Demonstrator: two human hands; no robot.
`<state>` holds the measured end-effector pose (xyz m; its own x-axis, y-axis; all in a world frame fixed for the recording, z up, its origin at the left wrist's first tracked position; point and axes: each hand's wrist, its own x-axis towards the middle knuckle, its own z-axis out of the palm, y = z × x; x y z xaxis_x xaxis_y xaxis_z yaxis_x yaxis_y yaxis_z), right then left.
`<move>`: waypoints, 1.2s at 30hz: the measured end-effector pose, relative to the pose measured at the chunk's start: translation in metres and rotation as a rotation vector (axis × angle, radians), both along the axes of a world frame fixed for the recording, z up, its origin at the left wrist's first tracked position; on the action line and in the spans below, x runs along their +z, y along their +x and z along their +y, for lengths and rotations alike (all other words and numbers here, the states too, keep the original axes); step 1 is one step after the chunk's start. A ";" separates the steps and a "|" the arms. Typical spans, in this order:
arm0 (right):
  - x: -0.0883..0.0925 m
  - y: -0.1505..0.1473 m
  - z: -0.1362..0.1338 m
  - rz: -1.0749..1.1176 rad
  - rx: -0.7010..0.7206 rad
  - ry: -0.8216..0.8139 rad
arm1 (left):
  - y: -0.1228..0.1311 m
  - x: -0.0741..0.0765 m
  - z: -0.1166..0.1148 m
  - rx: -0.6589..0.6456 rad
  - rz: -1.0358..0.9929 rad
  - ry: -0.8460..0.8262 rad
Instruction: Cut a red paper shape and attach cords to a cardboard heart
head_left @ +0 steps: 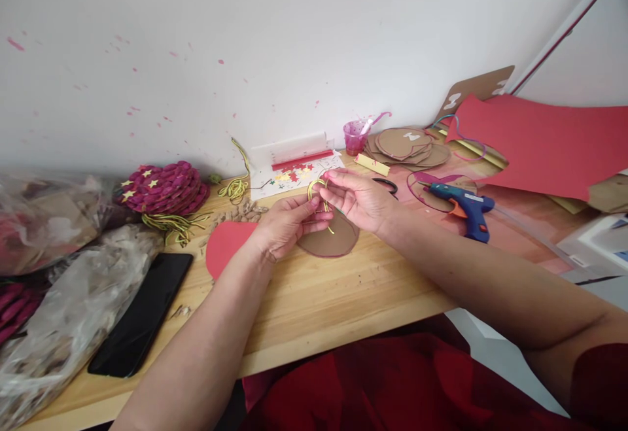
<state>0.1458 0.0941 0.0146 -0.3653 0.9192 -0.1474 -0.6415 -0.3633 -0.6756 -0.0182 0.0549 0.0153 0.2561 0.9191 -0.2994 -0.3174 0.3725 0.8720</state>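
My left hand (293,222) pinches several yellow-green cords (312,189) between thumb and fingers. Opposite it, my right hand (360,195) closes thumb and fingertips on the same cords, which curve in a loop between both hands. One cord end hangs below the fingers. Beneath the hands lies a round brown cardboard piece (326,246) with a dark outline, partly covered by them. A red paper shape (226,242) lies beside my left wrist. Behind the hands, a white sheet (262,186) carries small red and yellow stars (294,172).
A blue glue gun (471,205) rests at right near red paper (544,143) and stacked cardboard shapes (402,143). A pink-stained cup (354,138) stands by the wall. On the left are purple star-decorated pieces (164,189), a black phone (142,313) and plastic bags (93,293).
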 end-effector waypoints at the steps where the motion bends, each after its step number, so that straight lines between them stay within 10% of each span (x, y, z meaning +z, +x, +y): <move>1: 0.000 0.000 0.000 -0.001 0.000 0.006 | 0.001 0.001 0.000 0.006 0.000 -0.015; 36: -0.009 -0.005 -0.005 -0.101 0.010 0.170 | 0.005 0.003 -0.001 -0.001 -0.012 -0.091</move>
